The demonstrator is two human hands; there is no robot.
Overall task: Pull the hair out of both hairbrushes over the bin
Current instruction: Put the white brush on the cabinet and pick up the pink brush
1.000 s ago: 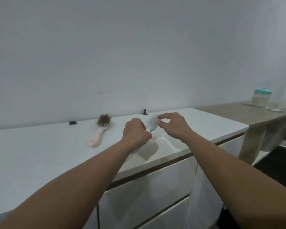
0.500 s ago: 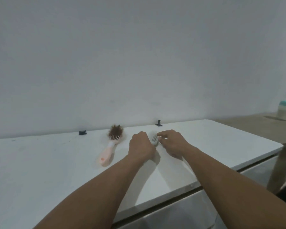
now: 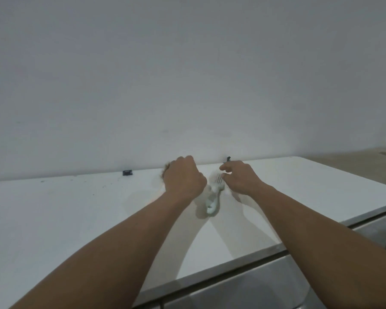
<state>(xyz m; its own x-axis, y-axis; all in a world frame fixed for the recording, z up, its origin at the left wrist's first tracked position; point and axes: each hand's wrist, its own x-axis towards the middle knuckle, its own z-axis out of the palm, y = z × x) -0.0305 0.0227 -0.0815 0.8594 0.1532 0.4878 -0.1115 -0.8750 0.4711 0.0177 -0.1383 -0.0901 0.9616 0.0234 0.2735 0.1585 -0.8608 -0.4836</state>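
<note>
A pale green hairbrush [image 3: 212,198] lies on the white counter [image 3: 76,208], its handle pointing toward me. My right hand [image 3: 240,178] hovers at the right edge of its bristled head with thumb and forefinger loosely apart, not gripping it. My left hand [image 3: 184,177] is curled into a fist just left of that brush. A tuft of brown hair [image 3: 166,168] from the pink hairbrush sticks out past its knuckles, and the pink handle is hidden in the fist. No bin is in view.
A small black piece [image 3: 127,172] and a black hook [image 3: 227,159] sit at the foot of the grey wall. A brown tabletop [image 3: 354,161] adjoins the counter on the right. Drawer fronts [image 3: 265,286] run below the counter's front edge.
The green brush, earlier held between both hands, now lies on the counter. My left hand has moved left onto the pink brush. The view has tilted up and left.
</note>
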